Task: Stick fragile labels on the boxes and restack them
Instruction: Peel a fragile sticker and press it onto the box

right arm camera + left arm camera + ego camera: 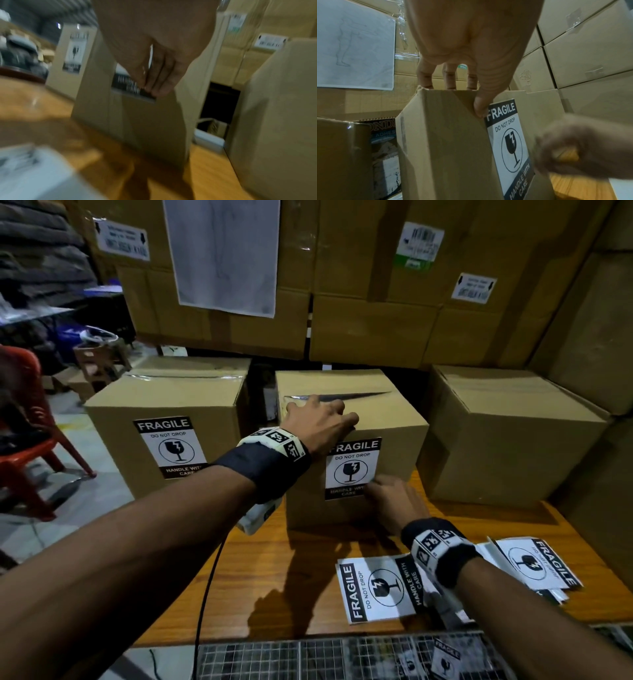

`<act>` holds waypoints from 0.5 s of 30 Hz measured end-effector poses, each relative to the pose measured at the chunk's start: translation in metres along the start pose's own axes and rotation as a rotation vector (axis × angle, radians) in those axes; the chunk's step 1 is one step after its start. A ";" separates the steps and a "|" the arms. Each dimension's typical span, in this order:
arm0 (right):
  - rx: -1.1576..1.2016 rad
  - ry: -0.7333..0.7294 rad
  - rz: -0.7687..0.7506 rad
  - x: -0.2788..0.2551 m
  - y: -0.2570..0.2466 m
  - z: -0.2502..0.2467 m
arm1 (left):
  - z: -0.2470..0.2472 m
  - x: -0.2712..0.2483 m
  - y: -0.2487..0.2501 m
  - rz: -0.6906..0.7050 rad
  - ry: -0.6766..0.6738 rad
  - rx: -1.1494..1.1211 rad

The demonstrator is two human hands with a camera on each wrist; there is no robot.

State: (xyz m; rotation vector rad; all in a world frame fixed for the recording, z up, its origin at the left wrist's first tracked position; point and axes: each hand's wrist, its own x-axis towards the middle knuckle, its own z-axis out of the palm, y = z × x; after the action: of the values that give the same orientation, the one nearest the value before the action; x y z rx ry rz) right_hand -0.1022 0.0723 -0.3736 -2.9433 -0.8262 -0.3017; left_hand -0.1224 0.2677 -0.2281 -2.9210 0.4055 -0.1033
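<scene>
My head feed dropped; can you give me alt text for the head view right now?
Both hands press a fragile label onto the front of the middle box on a wooden table: left hand on the box's top edge, right hand at the label's lower corner. A labelled box stands to the left, a plain one right, spare labels nearby.

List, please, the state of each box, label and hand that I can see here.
Middle box: taped shut, labelled, standing on the table.
Its fragile label: stuck on the front.
Left box: shut, labelled.
Right box: shut, no label visible.
Loose label: lying flat on the table.
Left hand: resting on the middle box's top edge.
Right hand: fingers pressing the label's lower corner.
</scene>
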 end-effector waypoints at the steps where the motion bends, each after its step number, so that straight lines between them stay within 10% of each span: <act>1: 0.002 0.058 -0.023 0.005 -0.002 -0.005 | 0.000 0.000 0.000 0.000 0.002 -0.005; 5: -0.030 0.110 -0.053 0.009 -0.005 -0.020 | 0.002 -0.002 0.001 0.003 0.017 -0.021; 10: 0.066 0.552 -0.065 0.018 0.004 -0.059 | 0.003 -0.003 0.001 -0.003 0.044 -0.027; 15: 0.047 0.555 -0.037 0.034 0.023 -0.079 | 0.006 -0.002 0.000 0.002 0.053 -0.010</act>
State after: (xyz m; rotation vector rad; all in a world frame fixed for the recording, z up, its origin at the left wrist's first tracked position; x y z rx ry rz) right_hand -0.0752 0.0607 -0.2897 -2.5831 -0.7819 -1.0221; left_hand -0.1240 0.2688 -0.2337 -2.9333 0.4183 -0.1793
